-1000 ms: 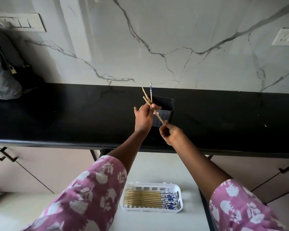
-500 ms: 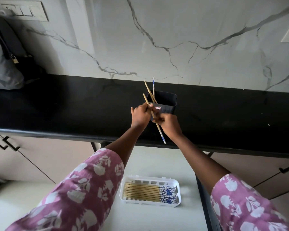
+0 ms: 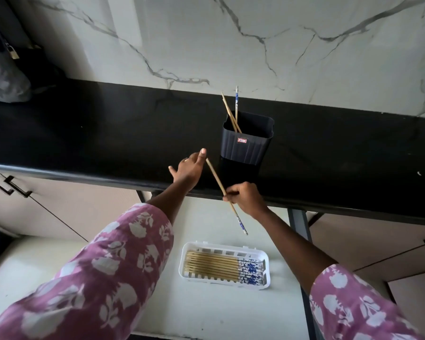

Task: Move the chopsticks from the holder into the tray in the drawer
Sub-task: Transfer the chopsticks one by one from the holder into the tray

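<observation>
Bamboo chopstick (image 3: 215, 175), pinched by the right hand (image 3: 245, 200) at six o'clock of the holder (image 3: 244, 148), looks mid-carry, the left hand (image 3: 189, 169) open and empty at eight o'clock; next it needs lowering flat into the white tray (image 3: 226, 246), straight toward six.

We find bare drawer floor (image 3: 206, 315) on every side of the tray (image 3: 225, 285), though laid chopsticks (image 3: 211, 265) cover most of its bed. The table (image 3: 108, 133) edge overhangs the drawer's back. The holder (image 3: 245, 146) stands near that edge; two leaning chopsticks (image 3: 231, 114) crowd its left corner, the rest of its mouth open. The held chopstick (image 3: 217, 179) in the right grip (image 3: 247, 200) slants across the gap beside it.
</observation>
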Demonstrator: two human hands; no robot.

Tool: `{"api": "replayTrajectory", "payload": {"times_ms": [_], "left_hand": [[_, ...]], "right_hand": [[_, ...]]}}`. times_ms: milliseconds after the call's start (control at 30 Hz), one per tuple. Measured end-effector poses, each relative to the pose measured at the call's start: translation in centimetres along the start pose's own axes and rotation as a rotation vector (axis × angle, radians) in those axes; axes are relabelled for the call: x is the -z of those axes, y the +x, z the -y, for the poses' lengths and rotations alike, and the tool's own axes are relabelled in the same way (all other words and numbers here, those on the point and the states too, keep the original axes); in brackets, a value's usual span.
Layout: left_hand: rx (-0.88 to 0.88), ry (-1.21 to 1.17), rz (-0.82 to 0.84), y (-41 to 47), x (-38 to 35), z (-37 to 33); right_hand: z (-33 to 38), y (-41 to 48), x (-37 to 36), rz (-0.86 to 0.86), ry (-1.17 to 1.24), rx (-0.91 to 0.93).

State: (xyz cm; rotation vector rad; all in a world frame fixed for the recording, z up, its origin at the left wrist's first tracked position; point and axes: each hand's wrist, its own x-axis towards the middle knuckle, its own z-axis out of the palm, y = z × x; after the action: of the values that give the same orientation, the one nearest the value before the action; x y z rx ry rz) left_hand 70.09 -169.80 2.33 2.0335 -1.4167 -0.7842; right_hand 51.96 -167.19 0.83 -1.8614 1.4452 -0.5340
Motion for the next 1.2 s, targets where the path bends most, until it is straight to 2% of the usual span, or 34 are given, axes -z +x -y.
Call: {"api": "replayTrajectory", "payload": {"times_ms": [200, 367, 500, 733, 967, 1100, 1200], "left_hand": [[0.272, 0.200, 0.188, 1.1, -0.5, 3.2], [0.238, 0.441, 0.243, 1.2, -1.9, 3.8], [0.262, 0.517, 0.334, 2.0, -1.4, 3.7], [0.270, 0.530, 0.390, 2.2, -1.1, 3.7], [0.279, 0.533, 0.406, 2.2, -0.9, 3.4], [0.285, 0.523, 0.404, 2.2, -1.0, 3.5], [0.302, 0.494, 0.400, 2.0, -1.0, 3.4]], "right_hand": [[-4.1, -2.3, -4.4, 0.283, -0.099, -0.085], [-6.2, -4.4, -8.3, 0.490, -0.251, -0.075], [-7.5, -5.4, -10.0, 0.665, -0.448, -0.021], [-8.5, -6.5, -11.9, 0.715, -0.630, 0.004], [-8.5, -7.0, -12.9, 0.716, -0.737, 0.120], [-8.3, -7.0, -12.4, 0.689, -0.740, 0.164], [-8.0, -6.3, -11.3, 0.632, -0.649, 0.170]]}}
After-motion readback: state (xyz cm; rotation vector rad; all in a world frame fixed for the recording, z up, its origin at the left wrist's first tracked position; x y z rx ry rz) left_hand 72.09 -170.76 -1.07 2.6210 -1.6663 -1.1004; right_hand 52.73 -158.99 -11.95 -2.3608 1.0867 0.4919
